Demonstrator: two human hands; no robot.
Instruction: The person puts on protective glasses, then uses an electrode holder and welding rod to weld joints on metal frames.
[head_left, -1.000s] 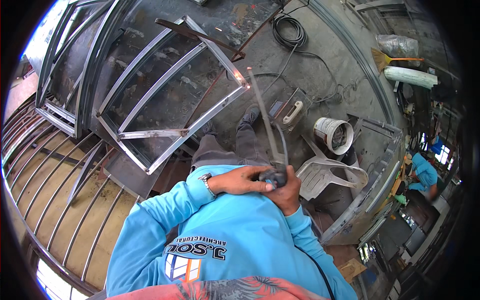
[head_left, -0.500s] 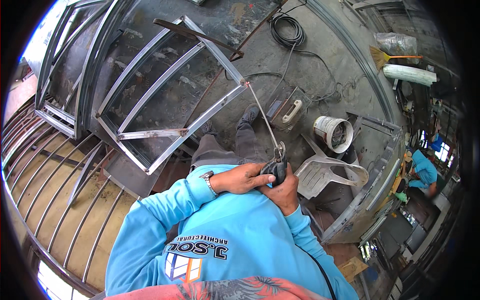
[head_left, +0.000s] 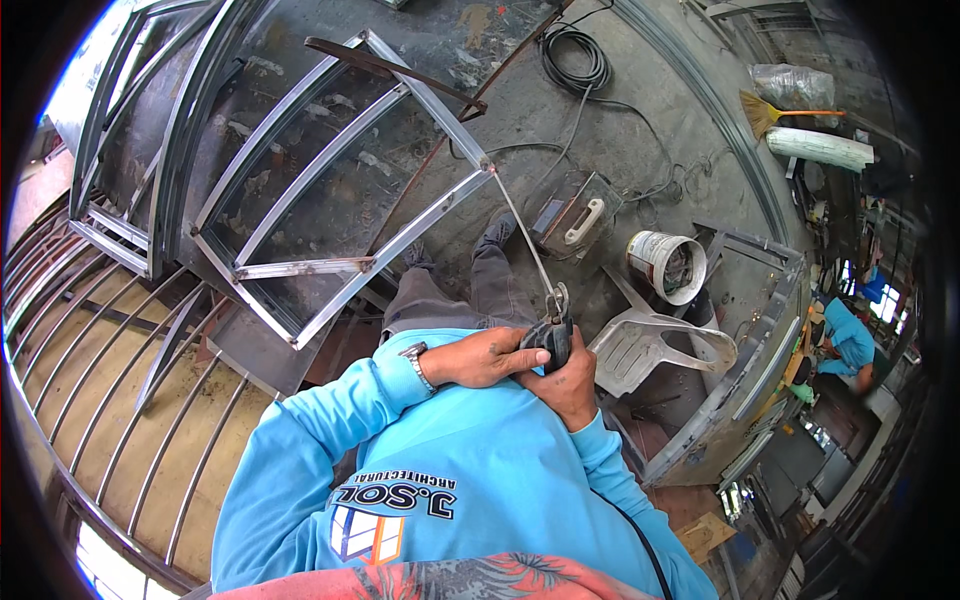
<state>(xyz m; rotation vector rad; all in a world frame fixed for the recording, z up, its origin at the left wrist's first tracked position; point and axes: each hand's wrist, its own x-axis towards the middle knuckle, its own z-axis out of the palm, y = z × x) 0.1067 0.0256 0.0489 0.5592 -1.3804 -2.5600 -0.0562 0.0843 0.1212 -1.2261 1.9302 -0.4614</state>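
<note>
My right hand (head_left: 568,388) is wrapped round a black welding electrode holder (head_left: 548,342). My left hand (head_left: 488,358), with a watch at its wrist, is closed over the holder's other side, thumb on top. A thin welding rod (head_left: 525,236) is clamped in the holder's metal jaws. It runs away from me to a corner of a curved metal frame (head_left: 432,212), where its tip is at or very near a small reddish spot; contact cannot be told for sure. A dark flat bar (head_left: 385,70) lies across the frame's far end.
Right of the rod stand a box with a pale handle (head_left: 584,222), a white bucket (head_left: 665,268) and a plastic chair (head_left: 655,350). Black cable (head_left: 575,58) lies coiled beyond. More metal frames (head_left: 165,150) and curved bars (head_left: 110,400) are at left. Another person (head_left: 850,335) is at far right.
</note>
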